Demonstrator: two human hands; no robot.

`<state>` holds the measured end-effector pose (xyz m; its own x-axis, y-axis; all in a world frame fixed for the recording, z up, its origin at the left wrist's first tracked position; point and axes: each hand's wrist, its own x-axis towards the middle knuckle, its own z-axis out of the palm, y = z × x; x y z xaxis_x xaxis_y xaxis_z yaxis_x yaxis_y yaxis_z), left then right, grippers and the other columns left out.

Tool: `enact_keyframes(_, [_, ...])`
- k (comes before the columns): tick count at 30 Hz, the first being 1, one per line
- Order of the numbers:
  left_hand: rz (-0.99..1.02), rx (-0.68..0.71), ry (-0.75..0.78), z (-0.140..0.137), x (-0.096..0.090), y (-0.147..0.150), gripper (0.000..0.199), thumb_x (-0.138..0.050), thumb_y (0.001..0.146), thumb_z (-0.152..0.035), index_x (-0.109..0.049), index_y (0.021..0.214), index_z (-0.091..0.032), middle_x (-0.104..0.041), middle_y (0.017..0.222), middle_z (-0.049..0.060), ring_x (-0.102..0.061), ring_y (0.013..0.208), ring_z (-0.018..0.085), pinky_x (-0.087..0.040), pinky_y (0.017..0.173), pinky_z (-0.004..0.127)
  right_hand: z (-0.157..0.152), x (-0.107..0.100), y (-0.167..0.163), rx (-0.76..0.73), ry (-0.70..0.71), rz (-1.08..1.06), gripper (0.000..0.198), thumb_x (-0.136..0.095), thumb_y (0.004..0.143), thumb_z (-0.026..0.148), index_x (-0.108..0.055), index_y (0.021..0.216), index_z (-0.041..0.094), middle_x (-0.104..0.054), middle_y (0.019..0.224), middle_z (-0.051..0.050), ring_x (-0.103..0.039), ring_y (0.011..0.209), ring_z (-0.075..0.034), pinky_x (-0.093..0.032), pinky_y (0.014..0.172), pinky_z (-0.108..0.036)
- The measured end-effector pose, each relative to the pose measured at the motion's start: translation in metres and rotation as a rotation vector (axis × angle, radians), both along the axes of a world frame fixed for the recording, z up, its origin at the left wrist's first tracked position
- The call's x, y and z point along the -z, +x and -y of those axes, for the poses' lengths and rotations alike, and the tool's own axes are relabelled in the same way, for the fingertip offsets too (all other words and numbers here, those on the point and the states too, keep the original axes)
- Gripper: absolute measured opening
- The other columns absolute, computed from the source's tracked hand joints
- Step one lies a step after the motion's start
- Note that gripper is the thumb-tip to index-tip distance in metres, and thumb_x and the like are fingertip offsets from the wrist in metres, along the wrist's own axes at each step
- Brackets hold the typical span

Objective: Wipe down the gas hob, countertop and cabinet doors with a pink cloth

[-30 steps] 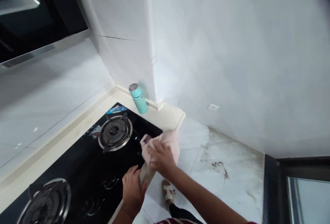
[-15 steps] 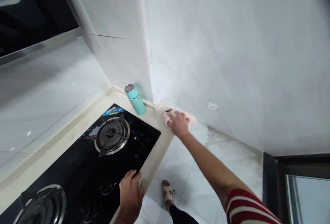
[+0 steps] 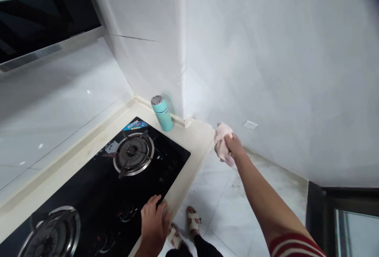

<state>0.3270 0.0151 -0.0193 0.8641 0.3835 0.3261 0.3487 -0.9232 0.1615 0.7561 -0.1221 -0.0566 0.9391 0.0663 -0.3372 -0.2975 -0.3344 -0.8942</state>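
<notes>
A crumpled pale pink cloth (image 3: 222, 143) is gripped in my right hand (image 3: 233, 145), held just off the end of the cream countertop (image 3: 199, 135), near the wall. My left hand (image 3: 154, 221) rests by the front edge of the black gas stove (image 3: 170, 162), fingers spread, with nothing seen in it. Behind the stove's corner a turquoise flask (image 3: 162, 115) with a silver lid stands upright on the counter.
Two round burners with metal grates are set in the stove, the farther burner (image 3: 133, 154) near the flask. A dark range hood (image 3: 44, 16) hangs at upper left. A wall socket (image 3: 250, 124) lies beyond my right hand. A dark frame (image 3: 321, 209) stands at lower right.
My right hand has lifted the cloth off the counter's end and moved right, bunching it up. My left hand stays at the stove edge. The view has shifted slightly.
</notes>
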Motion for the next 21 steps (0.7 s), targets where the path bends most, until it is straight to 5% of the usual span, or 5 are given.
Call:
enact_keyframes(5, [0.001,0.01,-0.006,0.003,-0.006,0.004,0.019,-0.05,0.095,-0.026,-0.065,0.105,-0.021,-0.059,0.123,0.012,-0.053,0.119,0.027,-0.043,0.093,0.042,-0.042,-0.003,0.02,0.057,-0.05,-0.06,0.031,-0.059,0.096,0.043,-0.061,0.107,0.014,-0.061,0.096,-0.003,-0.057,0.077,-0.011,-0.052,0.071,-0.027])
enact_keyframes(12, [0.001,0.001,-0.031,0.005,-0.007,0.005,0.019,-0.05,0.096,-0.029,-0.064,0.107,-0.022,-0.057,0.125,0.012,-0.051,0.121,0.028,-0.04,0.096,0.045,-0.03,-0.014,0.01,-0.006,0.071,-0.156,0.029,-0.061,0.094,0.037,-0.06,0.112,0.015,-0.064,0.086,-0.002,-0.059,0.065,-0.009,-0.051,0.06,-0.022])
enact_keyframes(21, [-0.017,0.016,0.026,0.001,0.011,0.0,0.023,-0.052,0.094,-0.034,-0.064,0.11,-0.023,-0.057,0.128,0.012,-0.05,0.124,0.028,-0.038,0.098,0.046,-0.023,0.001,-0.009,-0.077,0.083,-0.052,0.036,-0.053,0.087,0.041,-0.059,0.114,0.019,-0.068,0.086,-0.002,-0.062,0.07,-0.013,-0.05,0.061,-0.021])
